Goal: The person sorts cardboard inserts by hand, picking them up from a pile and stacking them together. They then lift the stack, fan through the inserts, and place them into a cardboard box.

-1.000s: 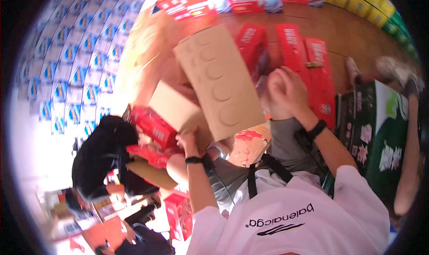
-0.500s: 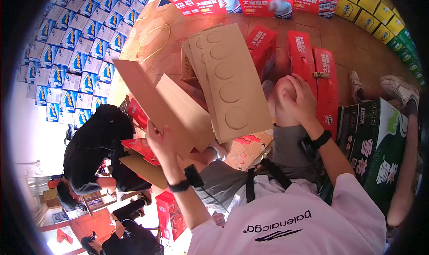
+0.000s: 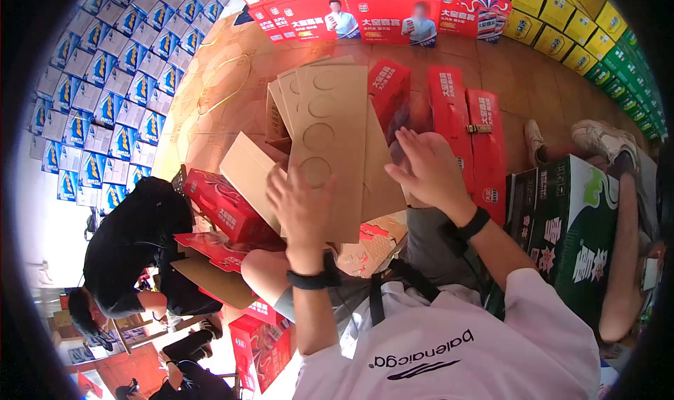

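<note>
Brown cardboard sheets [image 3: 344, 130] lie loosely fanned before bent knees [image 3: 262, 269], left hand [image 3: 303, 207] spread on top, right hand [image 3: 432, 167] open beside their edge, well apart; level palms would likely square them best. Red boxes [image 3: 484, 144] stand beyond.

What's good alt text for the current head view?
A person's left hand lies over fanned brown cardboard sheets marked with circles; the open right hand is at their right edge. Red boxes lie around, with a green carton at right and stacked blue-and-white packs at upper left.
</note>
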`<state>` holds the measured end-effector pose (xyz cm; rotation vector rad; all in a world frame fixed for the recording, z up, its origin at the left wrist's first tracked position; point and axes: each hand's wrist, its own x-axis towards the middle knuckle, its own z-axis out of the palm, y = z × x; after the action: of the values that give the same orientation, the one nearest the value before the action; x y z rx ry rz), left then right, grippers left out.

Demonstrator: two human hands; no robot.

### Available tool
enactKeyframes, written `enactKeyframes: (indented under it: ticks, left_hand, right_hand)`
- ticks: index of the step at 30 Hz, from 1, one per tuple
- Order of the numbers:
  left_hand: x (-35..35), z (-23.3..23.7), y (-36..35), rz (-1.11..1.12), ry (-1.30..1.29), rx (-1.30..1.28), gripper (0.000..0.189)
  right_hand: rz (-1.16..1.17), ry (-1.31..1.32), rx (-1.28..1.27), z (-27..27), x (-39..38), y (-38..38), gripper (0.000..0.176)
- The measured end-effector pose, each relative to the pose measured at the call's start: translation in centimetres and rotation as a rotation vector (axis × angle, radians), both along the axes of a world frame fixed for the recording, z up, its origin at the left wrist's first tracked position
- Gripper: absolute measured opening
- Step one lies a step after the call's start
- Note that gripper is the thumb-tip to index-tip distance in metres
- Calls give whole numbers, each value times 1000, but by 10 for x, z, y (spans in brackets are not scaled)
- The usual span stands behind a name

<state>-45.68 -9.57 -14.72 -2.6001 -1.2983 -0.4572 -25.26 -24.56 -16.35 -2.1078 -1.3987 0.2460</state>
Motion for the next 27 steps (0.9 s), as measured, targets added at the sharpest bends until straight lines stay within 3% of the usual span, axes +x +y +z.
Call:
enactKeyframes:
  ticks: [3, 6, 10, 11, 14, 15, 17, 18, 19, 21, 24, 27]
  left_hand:
    - [-28, -3, 6, 131, -51, -372, 79]
    - [-29, 6, -7, 49, -110, -568, 82]
    - [-8, 1, -37, 57, 37, -367, 84]
    - [-8, 5, -37, 80, 35, -459, 79]
    - [-18, 9, -16, 6, -259, -506, 75]
    - [-24, 1, -3, 22, -330, -634, 77]
    - [-25, -40, 12, -122, -738, -1026, 80]
    - [-21, -39, 14, -200, -946, -1213, 82]
    - [-22, -37, 13, -193, -882, -1312, 86]
    - [-17, -39, 10, -253, -986, -1350, 84]
    - [-18, -50, 13, -240, -1180, -1479, 80]
    - [-16, -54, 15, -240, -1202, -1538, 76]
  right_hand:
    - [53, 377, 72, -52, -4, 33, 85]
    - [68, 731, 156, -56, -26, 48, 89]
    - [7, 742, 135, -66, -38, 54, 89]
    - [16, 802, 157, -75, -33, 56, 88]
    - [73, 921, 181, -67, -18, 56, 84]
    - [96, 954, 181, -62, -15, 57, 84]
    - [149, 1021, 231, -74, -9, 69, 86]
    - [179, 1052, 258, -72, -8, 74, 87]
    - [163, 1038, 216, -70, -8, 76, 87]
    - [127, 1007, 130, -63, -7, 77, 87]
    - [-10, 1165, 110, -54, -7, 82, 87]
    - [108, 1090, 186, -65, -15, 89, 89]
